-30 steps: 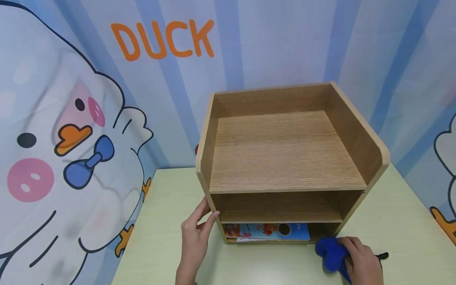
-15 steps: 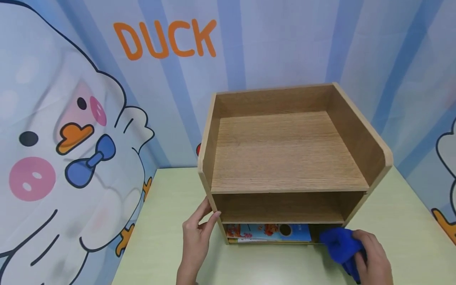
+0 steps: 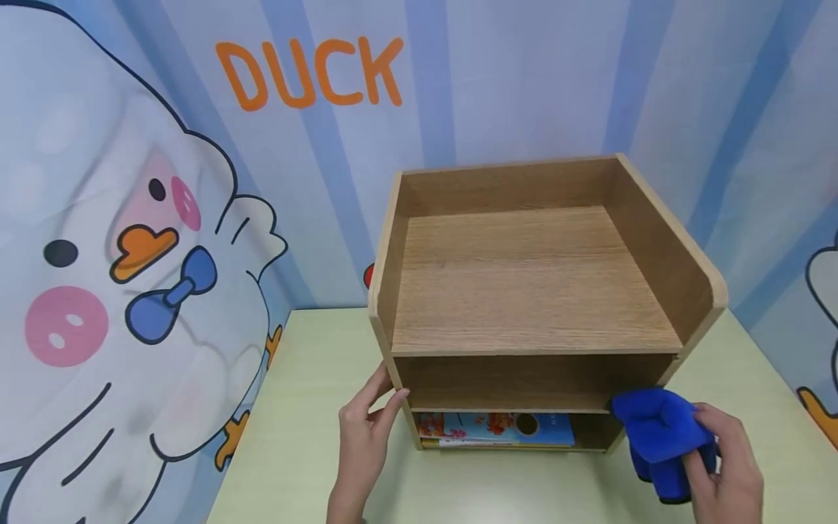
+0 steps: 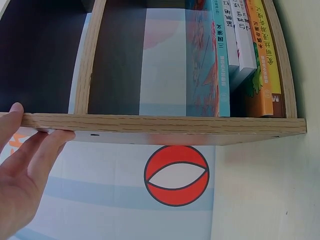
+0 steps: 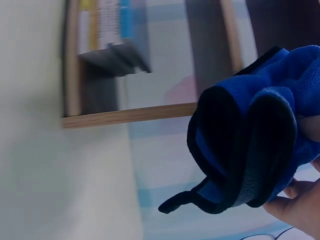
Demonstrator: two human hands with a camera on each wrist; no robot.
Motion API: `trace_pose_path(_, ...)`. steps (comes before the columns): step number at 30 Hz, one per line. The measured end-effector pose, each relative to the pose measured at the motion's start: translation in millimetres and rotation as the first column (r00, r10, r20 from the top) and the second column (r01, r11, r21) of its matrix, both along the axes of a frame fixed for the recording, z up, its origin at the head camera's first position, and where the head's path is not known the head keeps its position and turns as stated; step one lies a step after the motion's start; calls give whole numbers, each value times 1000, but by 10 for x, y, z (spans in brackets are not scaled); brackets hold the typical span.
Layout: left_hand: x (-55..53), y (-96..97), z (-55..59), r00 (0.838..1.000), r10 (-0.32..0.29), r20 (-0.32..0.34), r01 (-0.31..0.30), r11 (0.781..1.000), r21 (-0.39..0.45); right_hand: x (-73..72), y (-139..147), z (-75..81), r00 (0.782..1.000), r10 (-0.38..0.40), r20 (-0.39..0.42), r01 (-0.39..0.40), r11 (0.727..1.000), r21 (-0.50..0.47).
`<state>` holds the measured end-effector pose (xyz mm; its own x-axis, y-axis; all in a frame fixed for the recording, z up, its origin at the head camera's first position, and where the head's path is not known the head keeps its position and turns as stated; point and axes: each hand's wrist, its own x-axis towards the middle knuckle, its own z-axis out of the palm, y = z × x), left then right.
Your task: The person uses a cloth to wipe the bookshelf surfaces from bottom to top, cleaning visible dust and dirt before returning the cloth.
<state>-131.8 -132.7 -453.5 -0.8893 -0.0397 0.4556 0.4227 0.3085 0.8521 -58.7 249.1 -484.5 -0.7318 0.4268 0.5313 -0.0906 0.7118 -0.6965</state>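
A small wooden desktop shelf [image 3: 537, 280] stands on the table, with an upper tray and two compartments below. My left hand [image 3: 364, 440] pinches the edge of its left side panel, thumb on the front and fingers behind, as the left wrist view also shows. In my right hand [image 3: 728, 462] is a bunched blue cloth [image 3: 661, 426] with black edging, gripped between thumb and fingers. The cloth is raised in front of the shelf's lower right corner and overlaps the right panel. A black loop [image 5: 175, 202] dangles from it in the right wrist view.
Several books [image 4: 222, 70] fill the left part of the lowest compartment, lying behind its front edge. The pale green table [image 3: 314, 364] extends on both sides of the shelf. Behind it hangs a striped blue backdrop [image 3: 511, 87] with a duck print.
My right hand has lifted the blue cloth from beside the lowest compartment, up and to the right, near the right panel. The left hand keeps its grip on the left panel.
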Motion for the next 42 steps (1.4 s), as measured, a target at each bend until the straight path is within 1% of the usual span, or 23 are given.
trace_pose_path(2, -34, -24, -90, 1000, -11, -17, 11, 1000, -3, 2, -8, 85, 1000, -20, -9, 20, 1000, 0)
trace_pose_path(6, -29, -14, -95, 1000, -7, -7, 7, 1000, -5, 3, -34, 245, 997, -27, -69, 28, 1000, 10)
trace_pose_path(8, -20, 0, -64, 1000, 0, 6, 0, 1000, -6, -10, -41, 318, 995, -31, -95, 32, 999, 7)
trace_pose_path(11, 19, 29, 38, 1000, 3, 12, -3, 1000, 2, -38, -44, 422, 989, -30, -144, 32, 999, 10)
trace_pose_path(15, 66, 53, 143, 1000, -3, -9, 3, 1000, 1, -78, -47, 545, 979, -37, -199, 41, 999, 18)
trace_pose_path(19, 77, 55, 163, 1000, -7, -20, 7, 1000, -1, -98, -58, 629, 974, -46, -221, 53, 998, 25)
trace_pose_path(22, 84, 58, 182, 1000, -9, -5, 9, 1000, 5, -97, -62, 659, 973, -49, -226, 56, 998, 27)
trace_pose_path(25, 84, 61, 194, 1000, -9, 2, 9, 1000, 6, -95, -59, 685, 969, -44, -242, 44, 999, -5)
trace_pose_path(27, 84, 62, 203, 1000, -8, 3, 8, 1000, 7, -109, -44, 717, 962, -32, -273, 24, 999, -33)
trace_pose_path(29, 85, 63, 211, 1000, -4, 0, 4, 1000, 4, -135, -20, 770, 951, 0, -309, -18, 998, -56)
trace_pose_path(30, 86, 64, 213, 1000, -2, -1, 2, 1000, 4, -155, -8, 800, 943, 14, -332, -36, 998, -60)
trace_pose_path(32, 87, 64, 216, 1000, -3, -4, 3, 1000, 4, -180, 11, 865, 935, 42, -353, -67, 996, -59)
trace_pose_path(35, 88, 64, 216, 1000, -4, -3, 4, 1000, 5, -203, 6, 947, 934, 40, -356, -65, 996, -59)
trace_pose_path(37, 89, 64, 216, 1000, -6, -3, 6, 1000, 7, -212, -8, 970, 923, 29, -385, -70, 993, -94)
trace_pose_path(39, 89, 64, 218, 1000, -5, -3, 5, 1000, 9, -210, -28, 970, 916, -17, -400, -49, 987, -153)
trace_pose_path(40, 89, 64, 219, 1000, -6, -3, 6, 1000, 10, -210, -35, 959, 901, -30, -433, -70, 975, -213)
trace_pose_path(41, 89, 64, 220, 1000, -6, -4, 6, 1000, 12, -211, -40, 943, 879, -41, -474, -100, 958, -267)
trace_pose_path(42, 89, 64, 220, 1000, -7, -6, 7, 1000, 11, -207, -47, 924, 855, -72, -513, -124, 933, -337)
